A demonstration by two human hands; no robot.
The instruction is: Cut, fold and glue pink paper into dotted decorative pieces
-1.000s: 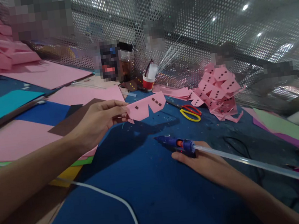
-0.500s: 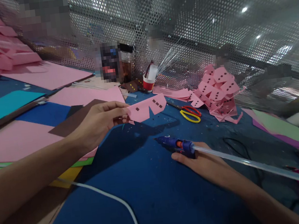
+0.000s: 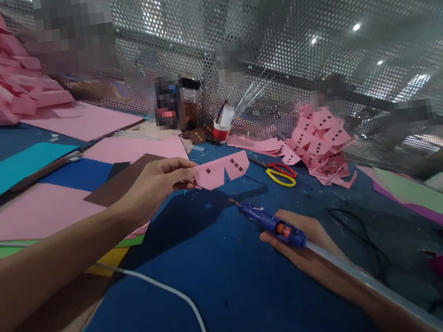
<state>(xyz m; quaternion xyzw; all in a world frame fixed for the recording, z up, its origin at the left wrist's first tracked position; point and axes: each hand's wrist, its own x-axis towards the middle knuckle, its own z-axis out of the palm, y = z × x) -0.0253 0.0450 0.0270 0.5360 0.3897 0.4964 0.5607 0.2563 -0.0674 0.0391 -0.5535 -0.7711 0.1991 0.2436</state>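
Pinched in my left hand (image 3: 167, 181) is a pink paper cutout (image 3: 222, 171) with small dark squares on it and a notch in its lower edge. It is held above the blue work surface (image 3: 228, 289). My right hand (image 3: 306, 236) is closed around a blue glue gun (image 3: 271, 222), its nozzle pointing up and left, below the cutout and apart from it. A long clear glue stick (image 3: 365, 280) runs out of the gun's back end along my right forearm. Scissors (image 3: 281, 175) with red and yellow handles lie beyond the gun.
A heap of pink pieces with dark squares (image 3: 321, 143) stands at the back right. A red and white cup (image 3: 222, 129) holds thin sticks. Pink folded paper (image 3: 4, 79) is piled at far left. A white cable (image 3: 172, 290) and a black cord (image 3: 361, 235) cross the surface.
The glue gun has turned, its back end swinging down and toward me. The paper cutout has tilted slightly in my left hand. The view has shifted a little.
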